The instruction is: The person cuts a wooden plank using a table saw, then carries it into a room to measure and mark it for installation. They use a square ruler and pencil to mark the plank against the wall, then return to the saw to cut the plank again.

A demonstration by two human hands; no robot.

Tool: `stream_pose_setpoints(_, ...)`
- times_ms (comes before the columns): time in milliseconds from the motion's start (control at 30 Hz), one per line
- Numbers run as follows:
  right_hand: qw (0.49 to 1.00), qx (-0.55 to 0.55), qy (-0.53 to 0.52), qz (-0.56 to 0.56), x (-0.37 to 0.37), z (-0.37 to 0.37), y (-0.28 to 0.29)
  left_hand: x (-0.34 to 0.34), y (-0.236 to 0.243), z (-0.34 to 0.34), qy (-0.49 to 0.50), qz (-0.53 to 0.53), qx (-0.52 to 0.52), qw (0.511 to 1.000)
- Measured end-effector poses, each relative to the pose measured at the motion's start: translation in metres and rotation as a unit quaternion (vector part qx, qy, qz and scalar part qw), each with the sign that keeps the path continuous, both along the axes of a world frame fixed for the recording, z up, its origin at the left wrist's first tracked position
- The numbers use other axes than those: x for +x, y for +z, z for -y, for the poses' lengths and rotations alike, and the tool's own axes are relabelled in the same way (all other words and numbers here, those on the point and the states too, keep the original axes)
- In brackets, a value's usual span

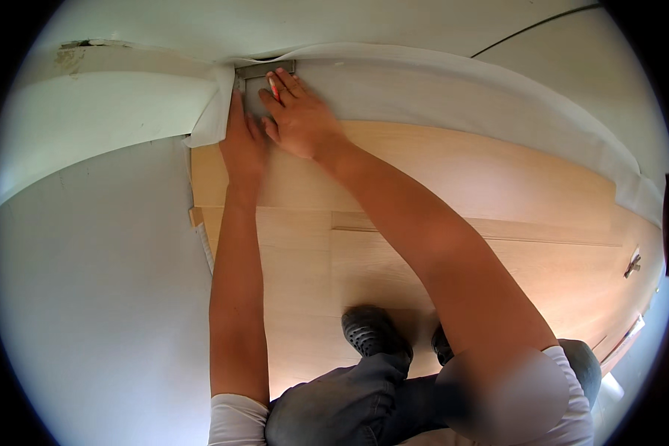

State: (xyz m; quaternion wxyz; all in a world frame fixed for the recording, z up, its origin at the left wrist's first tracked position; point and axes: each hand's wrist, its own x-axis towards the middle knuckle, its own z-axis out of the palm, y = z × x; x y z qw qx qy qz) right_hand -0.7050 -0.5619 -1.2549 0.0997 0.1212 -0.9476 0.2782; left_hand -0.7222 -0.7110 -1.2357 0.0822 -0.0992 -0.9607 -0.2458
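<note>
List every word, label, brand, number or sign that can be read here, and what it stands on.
No text is readable.
Flat metal piece by the right hand: any markings too small to read.
Red pencil-like stick: likewise too small.
Pale strip beside the wooden panel: too blurred to tell.

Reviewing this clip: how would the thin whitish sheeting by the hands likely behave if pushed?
The whitish sheeting is probably floppy: its loose corner hangs beside the left hand. It would likely ripple rather than stay flat, as its upper edge already waves above the right hand. It looks thin, so probably light for its size.
</note>
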Motion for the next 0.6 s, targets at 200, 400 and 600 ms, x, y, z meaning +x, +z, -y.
stream_pose_setpoints(200, 1.000, -0.009, -0.004, -0.002, 0.000, -0.001, 0.002, -0.021, 0.024, -0.008, 0.127, 0.041, 0.246, 0.960)
stream_pose_setpoints(400, 1.000, -0.005, 0.003, 0.008, -0.001, 0.003, 0.003, -0.005, 0.024, -0.010, 0.124, 0.042, 0.108, 0.985)
stream_pose_setpoints(600, 0.999, 0.026, 0.006, -0.028, -0.007, 0.003, -0.007, 0.088, 0.004, -0.026, 0.049, -0.014, -0.115, 0.992)
